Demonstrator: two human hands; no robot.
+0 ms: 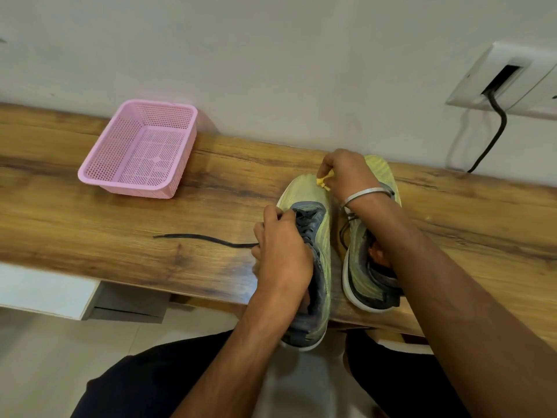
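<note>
Two yellow-green and grey running shoes stand side by side on the wooden bench (90, 224), toes toward the wall. My left hand (281, 245) grips the laced top of the left shoe (313, 200), fingers curled round the dark lace. One end of that lace (205, 238) trails left across the wood. My right hand (346, 173) is above the toe of the right shoe (361, 267) and pinches a small yellow object (324, 181). A metal bangle sits on that wrist. The right shoe's laces hang loose.
A pink perforated plastic basket (99, 173) stands on the bench at the back left, with nothing in it. A white wall plate (482, 82) with a black cable is on the wall at the right. My dark-clothed legs are below the bench edge.
</note>
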